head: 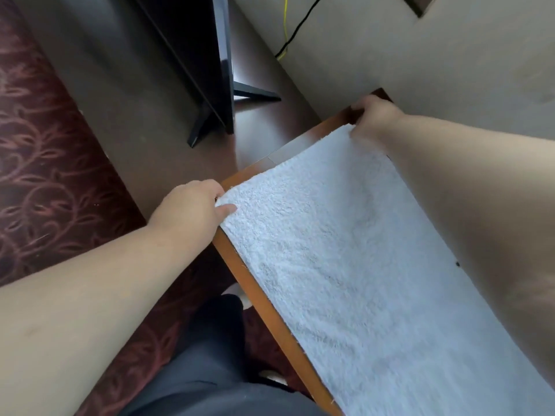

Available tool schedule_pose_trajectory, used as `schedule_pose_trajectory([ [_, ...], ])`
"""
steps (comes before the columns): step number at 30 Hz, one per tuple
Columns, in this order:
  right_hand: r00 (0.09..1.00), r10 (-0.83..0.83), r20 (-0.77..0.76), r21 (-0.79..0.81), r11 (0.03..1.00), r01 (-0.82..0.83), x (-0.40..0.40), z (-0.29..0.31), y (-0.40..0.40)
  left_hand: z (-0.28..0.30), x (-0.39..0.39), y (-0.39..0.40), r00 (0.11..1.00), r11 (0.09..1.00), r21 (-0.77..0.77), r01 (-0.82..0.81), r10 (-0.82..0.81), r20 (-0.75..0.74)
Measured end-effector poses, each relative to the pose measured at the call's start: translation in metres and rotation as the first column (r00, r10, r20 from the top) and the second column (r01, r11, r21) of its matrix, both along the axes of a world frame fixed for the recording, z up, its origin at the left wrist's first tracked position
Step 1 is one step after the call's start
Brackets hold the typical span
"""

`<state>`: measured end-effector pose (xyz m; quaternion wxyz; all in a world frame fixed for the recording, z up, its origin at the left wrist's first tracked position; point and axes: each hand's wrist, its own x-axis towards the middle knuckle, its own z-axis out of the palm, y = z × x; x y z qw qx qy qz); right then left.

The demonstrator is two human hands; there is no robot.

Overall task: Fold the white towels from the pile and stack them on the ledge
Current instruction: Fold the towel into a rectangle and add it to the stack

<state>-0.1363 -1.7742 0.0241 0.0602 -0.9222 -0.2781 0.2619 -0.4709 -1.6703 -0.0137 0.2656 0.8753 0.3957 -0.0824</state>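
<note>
A white towel (345, 250) lies spread flat along a wooden ledge (264, 307) with an orange-brown edge. My left hand (192, 208) pinches the towel's near far-end corner, thumb on top of the cloth. My right hand (375, 118) grips the opposite far corner at the ledge's end by the wall. My right forearm crosses over the towel's right side and hides that edge. No pile of towels is in view.
A dark television (210, 61) on black feet stands on a dark brown surface (135, 100) beyond the ledge. Yellow and black cables (285, 40) hang down the beige wall (420, 49). Red patterned carpet (39, 145) lies at left; my dark trousers (207, 364) are below.
</note>
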Motion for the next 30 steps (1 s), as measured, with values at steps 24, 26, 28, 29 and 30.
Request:
schedule_pose_trajectory([
  [24,0.929,0.311,0.201,0.062,0.942,-0.329,-0.015,0.052,-0.092,0.06,-0.007,-0.067,0.977,0.997,0.064,-0.048,0.033,0.208],
  [26,0.932,0.295,0.209,0.056,0.948,-0.313,-0.019,0.065,-0.113,0.074,-0.005,-0.087,0.972,0.997,0.061,-0.042,0.026,0.234],
  [28,0.934,0.281,0.22,0.074,0.95,-0.303,-0.027,0.078,-0.134,0.084,-0.007,-0.107,0.97,0.997,0.082,-0.006,-0.014,0.244],
  [29,0.935,0.272,0.227,0.082,0.952,-0.297,-0.031,0.083,-0.145,0.088,-0.009,-0.117,0.967,0.996,0.093,0.007,-0.03,0.253],
  [30,0.939,0.253,0.231,0.092,0.956,-0.28,-0.034,0.087,-0.158,0.093,-0.011,-0.128,0.963,0.996,0.094,0.005,-0.031,0.268],
])
